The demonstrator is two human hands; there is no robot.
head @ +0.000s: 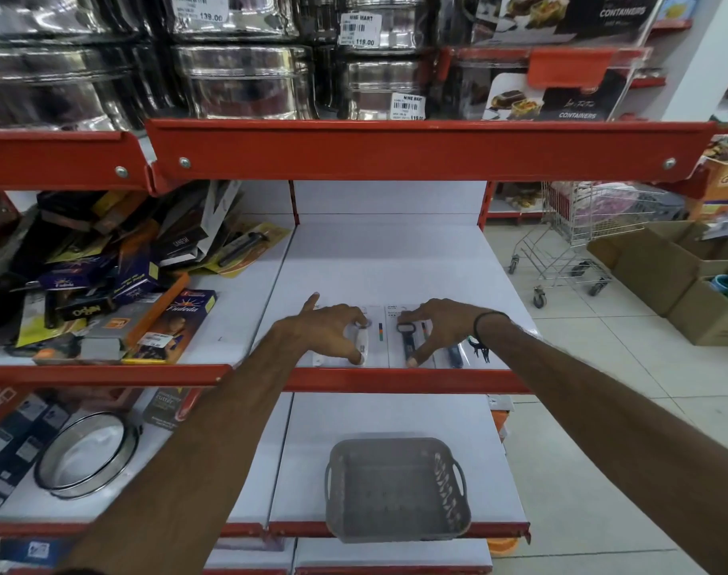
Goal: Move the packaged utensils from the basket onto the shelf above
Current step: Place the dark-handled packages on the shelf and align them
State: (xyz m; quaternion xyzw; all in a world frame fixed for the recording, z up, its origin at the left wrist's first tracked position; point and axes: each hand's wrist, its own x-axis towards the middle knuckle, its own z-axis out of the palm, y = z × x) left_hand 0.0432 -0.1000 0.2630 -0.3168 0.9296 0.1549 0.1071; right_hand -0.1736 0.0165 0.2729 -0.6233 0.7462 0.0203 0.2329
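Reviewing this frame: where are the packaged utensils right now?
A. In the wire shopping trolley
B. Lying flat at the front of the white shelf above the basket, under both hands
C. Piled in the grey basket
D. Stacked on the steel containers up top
B: the packaged utensils lie flat at the front edge of the white shelf, with the left hand and right hand on them; the grey basket below looks empty.
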